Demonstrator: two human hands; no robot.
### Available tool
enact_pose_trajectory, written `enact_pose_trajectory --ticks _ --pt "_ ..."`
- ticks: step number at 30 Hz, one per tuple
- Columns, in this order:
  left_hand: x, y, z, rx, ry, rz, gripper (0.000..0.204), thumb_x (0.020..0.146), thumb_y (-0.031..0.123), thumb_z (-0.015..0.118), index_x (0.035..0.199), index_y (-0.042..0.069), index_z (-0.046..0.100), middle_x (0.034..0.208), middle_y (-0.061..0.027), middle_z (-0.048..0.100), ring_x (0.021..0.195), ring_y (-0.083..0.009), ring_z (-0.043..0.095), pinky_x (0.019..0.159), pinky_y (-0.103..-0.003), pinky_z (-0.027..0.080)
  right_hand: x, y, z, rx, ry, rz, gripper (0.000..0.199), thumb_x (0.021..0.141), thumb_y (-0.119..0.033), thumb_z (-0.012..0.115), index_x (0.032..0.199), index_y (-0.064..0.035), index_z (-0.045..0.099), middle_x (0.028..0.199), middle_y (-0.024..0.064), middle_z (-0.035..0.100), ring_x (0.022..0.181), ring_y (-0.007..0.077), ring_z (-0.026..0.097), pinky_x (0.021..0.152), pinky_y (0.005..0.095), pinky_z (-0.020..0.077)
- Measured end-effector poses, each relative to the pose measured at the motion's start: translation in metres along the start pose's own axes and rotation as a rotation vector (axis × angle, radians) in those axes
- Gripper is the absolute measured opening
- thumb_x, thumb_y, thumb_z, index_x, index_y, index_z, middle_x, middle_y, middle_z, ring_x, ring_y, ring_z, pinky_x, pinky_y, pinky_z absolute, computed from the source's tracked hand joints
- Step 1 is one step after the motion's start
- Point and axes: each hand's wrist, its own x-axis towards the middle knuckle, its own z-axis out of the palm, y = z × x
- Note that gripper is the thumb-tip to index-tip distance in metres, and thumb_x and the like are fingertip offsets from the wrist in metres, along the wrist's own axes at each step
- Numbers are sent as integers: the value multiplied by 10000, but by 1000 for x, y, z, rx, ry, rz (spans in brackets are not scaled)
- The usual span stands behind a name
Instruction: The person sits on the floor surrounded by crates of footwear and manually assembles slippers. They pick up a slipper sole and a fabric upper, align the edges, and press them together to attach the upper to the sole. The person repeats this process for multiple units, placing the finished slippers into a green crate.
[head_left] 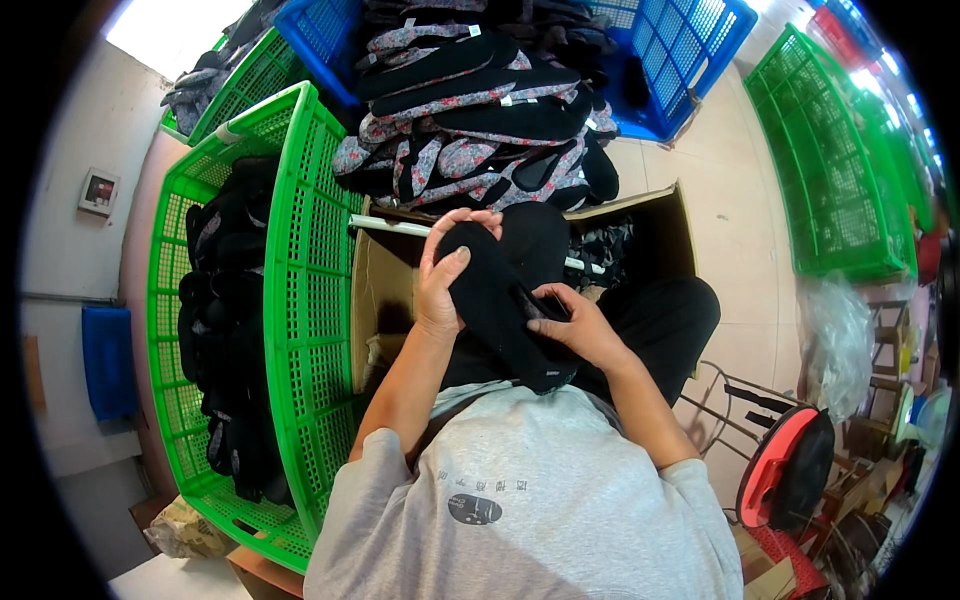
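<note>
A black slipper (485, 285) lies slantwise in front of my body, its rounded end up and left. My left hand (440, 285) grips that rounded end, thumb on the near face and fingers round the far edge. At the slipper's opening, my right hand (585, 328) pinches the edge between thumb and forefinger. Just behind it, a second black rounded piece (537, 240) shows, like another slipper; whether the two are joined is hidden. Beyond my hands rises a pile of slippers (490, 110) with floral fabric and black soles.
A blue crate (690, 60) stands behind the pile. At my left, a green crate (300, 300) holds black slippers (235, 330). An open cardboard box (660, 220) with a white rod (390, 226) across it sits below my hands. Another green crate (825, 160) and a red-and-black seat (790, 465) are at right.
</note>
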Motion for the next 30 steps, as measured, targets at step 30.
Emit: enact_pose_trajectory --ticks 30 --pt "-28 -3 31 516 40 -270 742 900 194 703 1512 53 306 1409 -169 454 1317 -243 456 1075 -359 387 -14 2 14 511 449 -64 252 868 -21 708 772 -115 495 685 -47 531 585 51 477 571 220 392"
